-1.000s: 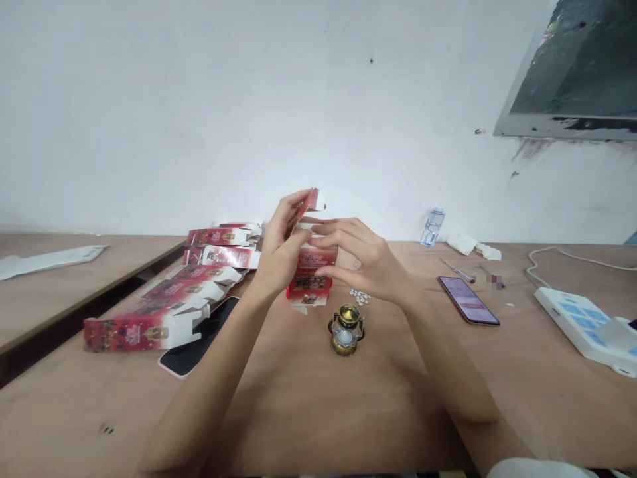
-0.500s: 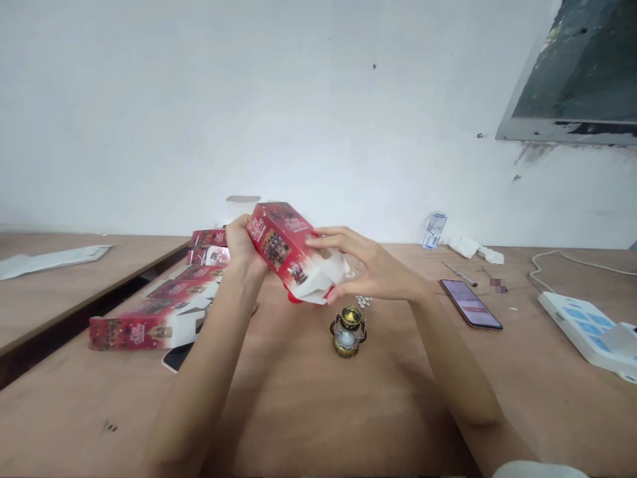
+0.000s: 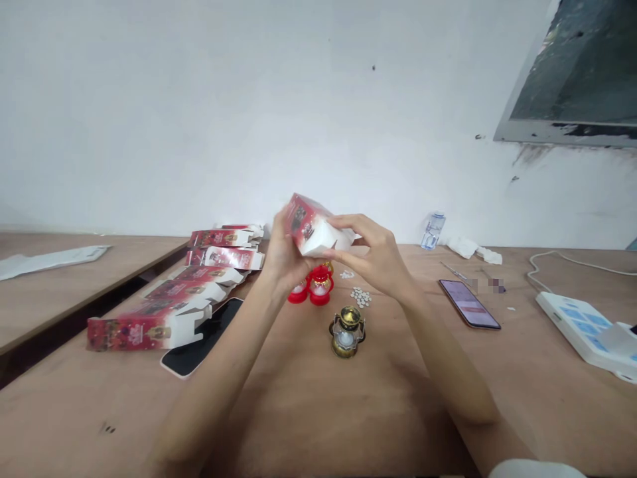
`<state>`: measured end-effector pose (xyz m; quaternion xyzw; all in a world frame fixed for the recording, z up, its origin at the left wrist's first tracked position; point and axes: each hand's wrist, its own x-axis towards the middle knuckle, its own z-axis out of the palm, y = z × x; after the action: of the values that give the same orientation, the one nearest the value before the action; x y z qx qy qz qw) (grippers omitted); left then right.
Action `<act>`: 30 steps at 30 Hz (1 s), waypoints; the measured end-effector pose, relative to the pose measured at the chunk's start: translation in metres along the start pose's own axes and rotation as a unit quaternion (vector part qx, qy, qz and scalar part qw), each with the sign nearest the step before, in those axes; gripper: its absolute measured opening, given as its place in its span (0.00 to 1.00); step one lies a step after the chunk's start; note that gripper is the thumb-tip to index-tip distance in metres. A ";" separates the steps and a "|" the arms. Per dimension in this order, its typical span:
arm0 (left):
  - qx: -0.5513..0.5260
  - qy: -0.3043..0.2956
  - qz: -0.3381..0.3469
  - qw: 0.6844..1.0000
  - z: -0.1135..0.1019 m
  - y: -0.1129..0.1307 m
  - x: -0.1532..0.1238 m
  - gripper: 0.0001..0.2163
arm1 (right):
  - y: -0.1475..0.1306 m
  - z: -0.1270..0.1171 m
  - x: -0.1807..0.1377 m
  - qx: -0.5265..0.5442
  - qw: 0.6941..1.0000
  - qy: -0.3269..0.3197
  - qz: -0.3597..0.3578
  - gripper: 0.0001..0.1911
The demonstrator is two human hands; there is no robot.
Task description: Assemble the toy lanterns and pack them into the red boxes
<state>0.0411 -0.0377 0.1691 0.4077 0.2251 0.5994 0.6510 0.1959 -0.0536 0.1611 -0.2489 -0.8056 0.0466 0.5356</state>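
Red-and-white card forms the box (image 3: 314, 234), held aloft and tilted above the bench (image 3: 308, 411), its white flapped end turned toward the right hand. The left hand (image 3: 283, 257) is wrapped around the printed body, clamped on it from the left and below. The right hand (image 3: 379, 253) closes on the flapped end, fingers above and thumb beneath, so that both grips bear on one box. Whether anything lies inside cannot be told. Beneath stand the red lanterns (image 3: 319, 287), partly hidden by the left hand; nearer the viewer, the gold lantern (image 3: 347, 332) stands upright and untouched, with pale discs (image 3: 361, 297) just beyond it. At left lie other boxes (image 3: 132, 332), one overlapping the dark phone (image 3: 202, 342). The step in hand appears to be the working of the flaps. The next move seems to call for a steady left hold, light enough not to crush the card, and precise right fingertips at the folds.
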 end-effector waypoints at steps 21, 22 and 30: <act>0.301 -0.052 0.264 0.915 0.002 -0.017 -0.009 0.29 | 0.005 -0.003 0.000 -0.095 0.982 0.157 0.031 0.09; 0.310 -0.054 0.265 0.911 0.001 -0.017 -0.008 0.29 | 0.004 -0.003 0.000 -0.091 0.982 0.163 0.025 0.08; 0.354 -0.051 0.319 0.878 -0.001 -0.022 -0.006 0.24 | 0.005 -0.009 0.002 0.048 0.986 0.133 0.092 0.08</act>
<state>0.0519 -0.0416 0.1499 0.6907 0.2466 0.6331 0.2477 0.2049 -0.0498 0.1651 -0.3001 -0.6975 0.1011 0.6428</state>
